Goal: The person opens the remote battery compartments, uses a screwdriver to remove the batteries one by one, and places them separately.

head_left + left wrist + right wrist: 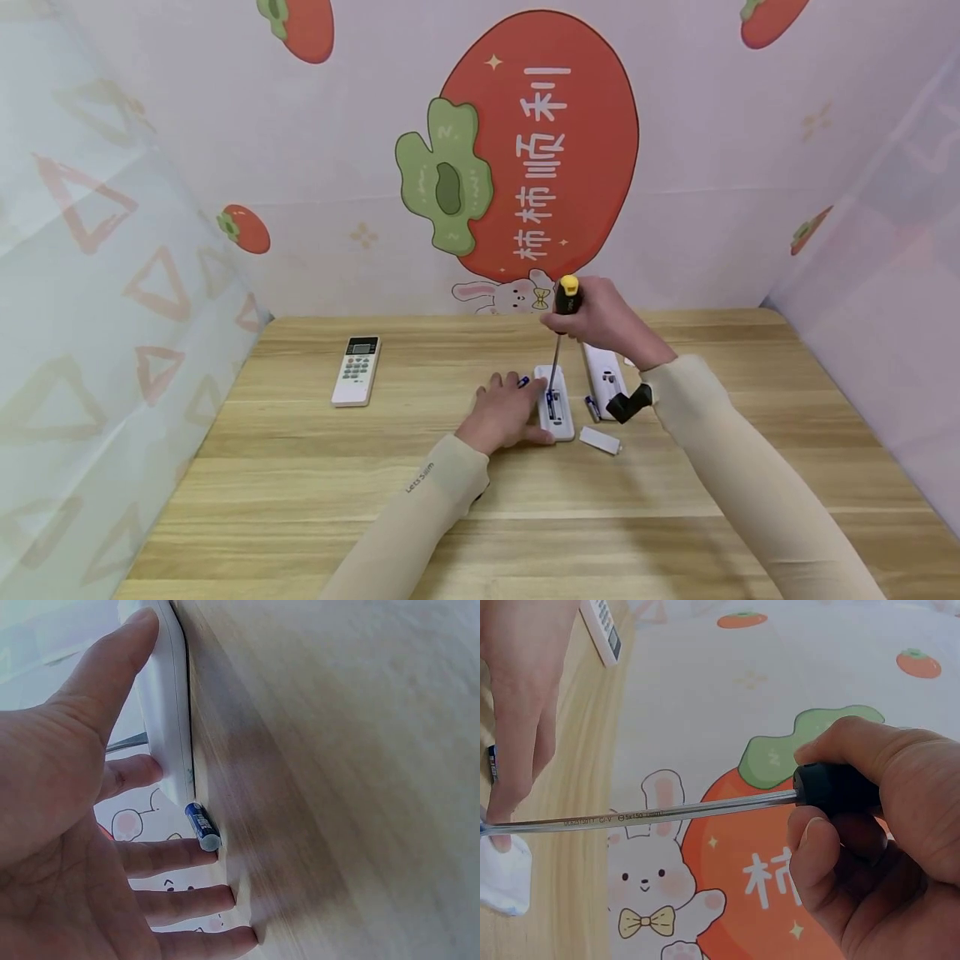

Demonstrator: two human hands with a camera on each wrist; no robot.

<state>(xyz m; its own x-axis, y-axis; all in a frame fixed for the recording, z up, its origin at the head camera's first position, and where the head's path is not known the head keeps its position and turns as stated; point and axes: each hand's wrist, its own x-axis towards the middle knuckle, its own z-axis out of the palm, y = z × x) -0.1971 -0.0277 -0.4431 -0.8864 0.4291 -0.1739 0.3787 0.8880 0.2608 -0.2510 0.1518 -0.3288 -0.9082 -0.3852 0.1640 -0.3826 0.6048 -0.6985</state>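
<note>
White remote control point(562, 427), on the bench point(285, 500) in front of you, right of your left hand: it lies back up, its battery compartment uncovered and a blue battery point(551, 407) visible inside. The shaft of your screwdriver point(568, 307) runs steeply down into this compartment; whether its tip touches the battery cannot be made out. Your right hand point(606, 317) grasps the black handle, whose end is yellow. Your left hand point(504, 410) grasps nothing; its fingers are extended, the thumb and index finger pressing against the remote, the other fingertips resting on the bench. Beside these fingers lies a loose blue battery point(202, 826). To the right of the remote, near its lower corner, is a white battery cover point(600, 441). Farther right, a second remote point(600, 367) also lies back up, partly hidden by your right hand, with another battery point(592, 408) along its left side. Well apart at left, a third remote point(356, 373) lies keys up. Behind the bench stands a backdrop point(330, 250) printed with persimmons and a rabbit.
</note>
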